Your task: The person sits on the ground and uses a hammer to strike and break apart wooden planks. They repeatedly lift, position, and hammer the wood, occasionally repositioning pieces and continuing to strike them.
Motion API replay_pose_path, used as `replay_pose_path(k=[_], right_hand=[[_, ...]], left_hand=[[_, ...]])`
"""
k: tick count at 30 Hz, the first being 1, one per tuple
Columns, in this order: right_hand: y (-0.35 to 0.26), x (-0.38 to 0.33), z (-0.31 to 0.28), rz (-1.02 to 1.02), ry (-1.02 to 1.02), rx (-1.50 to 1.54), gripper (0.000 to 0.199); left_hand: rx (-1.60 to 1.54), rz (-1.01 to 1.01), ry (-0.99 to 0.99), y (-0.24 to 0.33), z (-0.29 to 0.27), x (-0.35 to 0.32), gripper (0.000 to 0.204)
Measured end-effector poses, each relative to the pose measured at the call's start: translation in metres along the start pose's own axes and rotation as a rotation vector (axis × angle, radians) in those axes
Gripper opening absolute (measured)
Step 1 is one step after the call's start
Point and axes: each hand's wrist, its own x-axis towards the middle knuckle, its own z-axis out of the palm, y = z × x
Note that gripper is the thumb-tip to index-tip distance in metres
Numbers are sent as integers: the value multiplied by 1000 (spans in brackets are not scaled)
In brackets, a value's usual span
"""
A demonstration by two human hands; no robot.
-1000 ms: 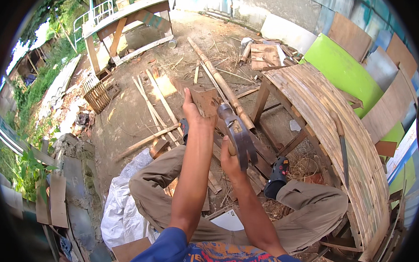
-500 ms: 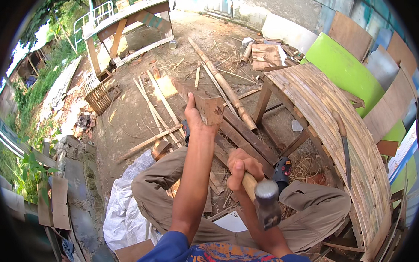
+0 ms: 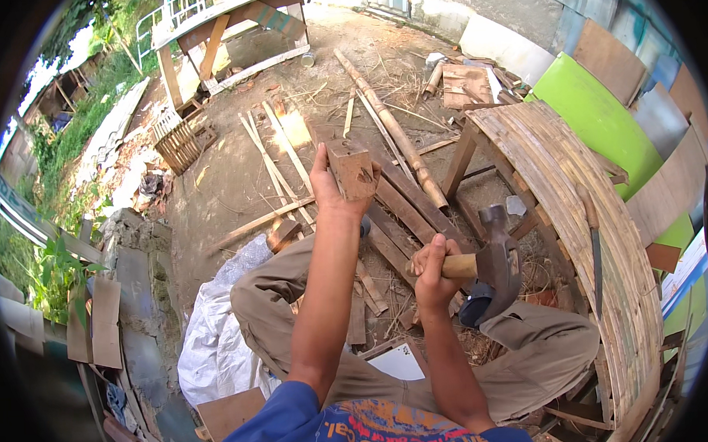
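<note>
My left hand is wrapped round a thick wooden beam, whose cut end faces me with a dark gouge in it. The beam's far part stretches away from me. In my right hand is a claw hammer, gripped by its wooden handle. The hammer's metal head points to the right of my fist, above my right shin. It stands apart from the beam. Dark wooden planks lie on the ground beneath and beyond my hands.
A bamboo-slat bench curves along my right, with a wooden-handled blade on it. A white sack lies by my left leg. Bamboo poles and thin strips lie ahead. A wooden table stands far left.
My right hand has turned the hammer, its head swinging up and to the right. My left hand still grips the beam. The whole view has shifted slightly.
</note>
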Motion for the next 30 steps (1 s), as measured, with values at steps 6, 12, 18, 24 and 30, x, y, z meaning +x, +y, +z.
replay_pose_path(k=[6,12,18,24,30], right_hand=[[-47,-9,-15,332,-145,-189,25],[-40,-17,-69,713,-227,-301,21],[-2,-46,-129,906,-27,-311,22],[26,-56,-166,984,108,-403,19],[43,-50,-186,719,-189,-818,42]], left_hand=[[63,-36,6,-12,-30,-5,39],[131,-162,7,-47,-77,-11,52],[238,-380,-5,-97,-153,-14,85],[441,-433,192,-147,-242,0,99],[706,-372,464,-156,-293,8,101]])
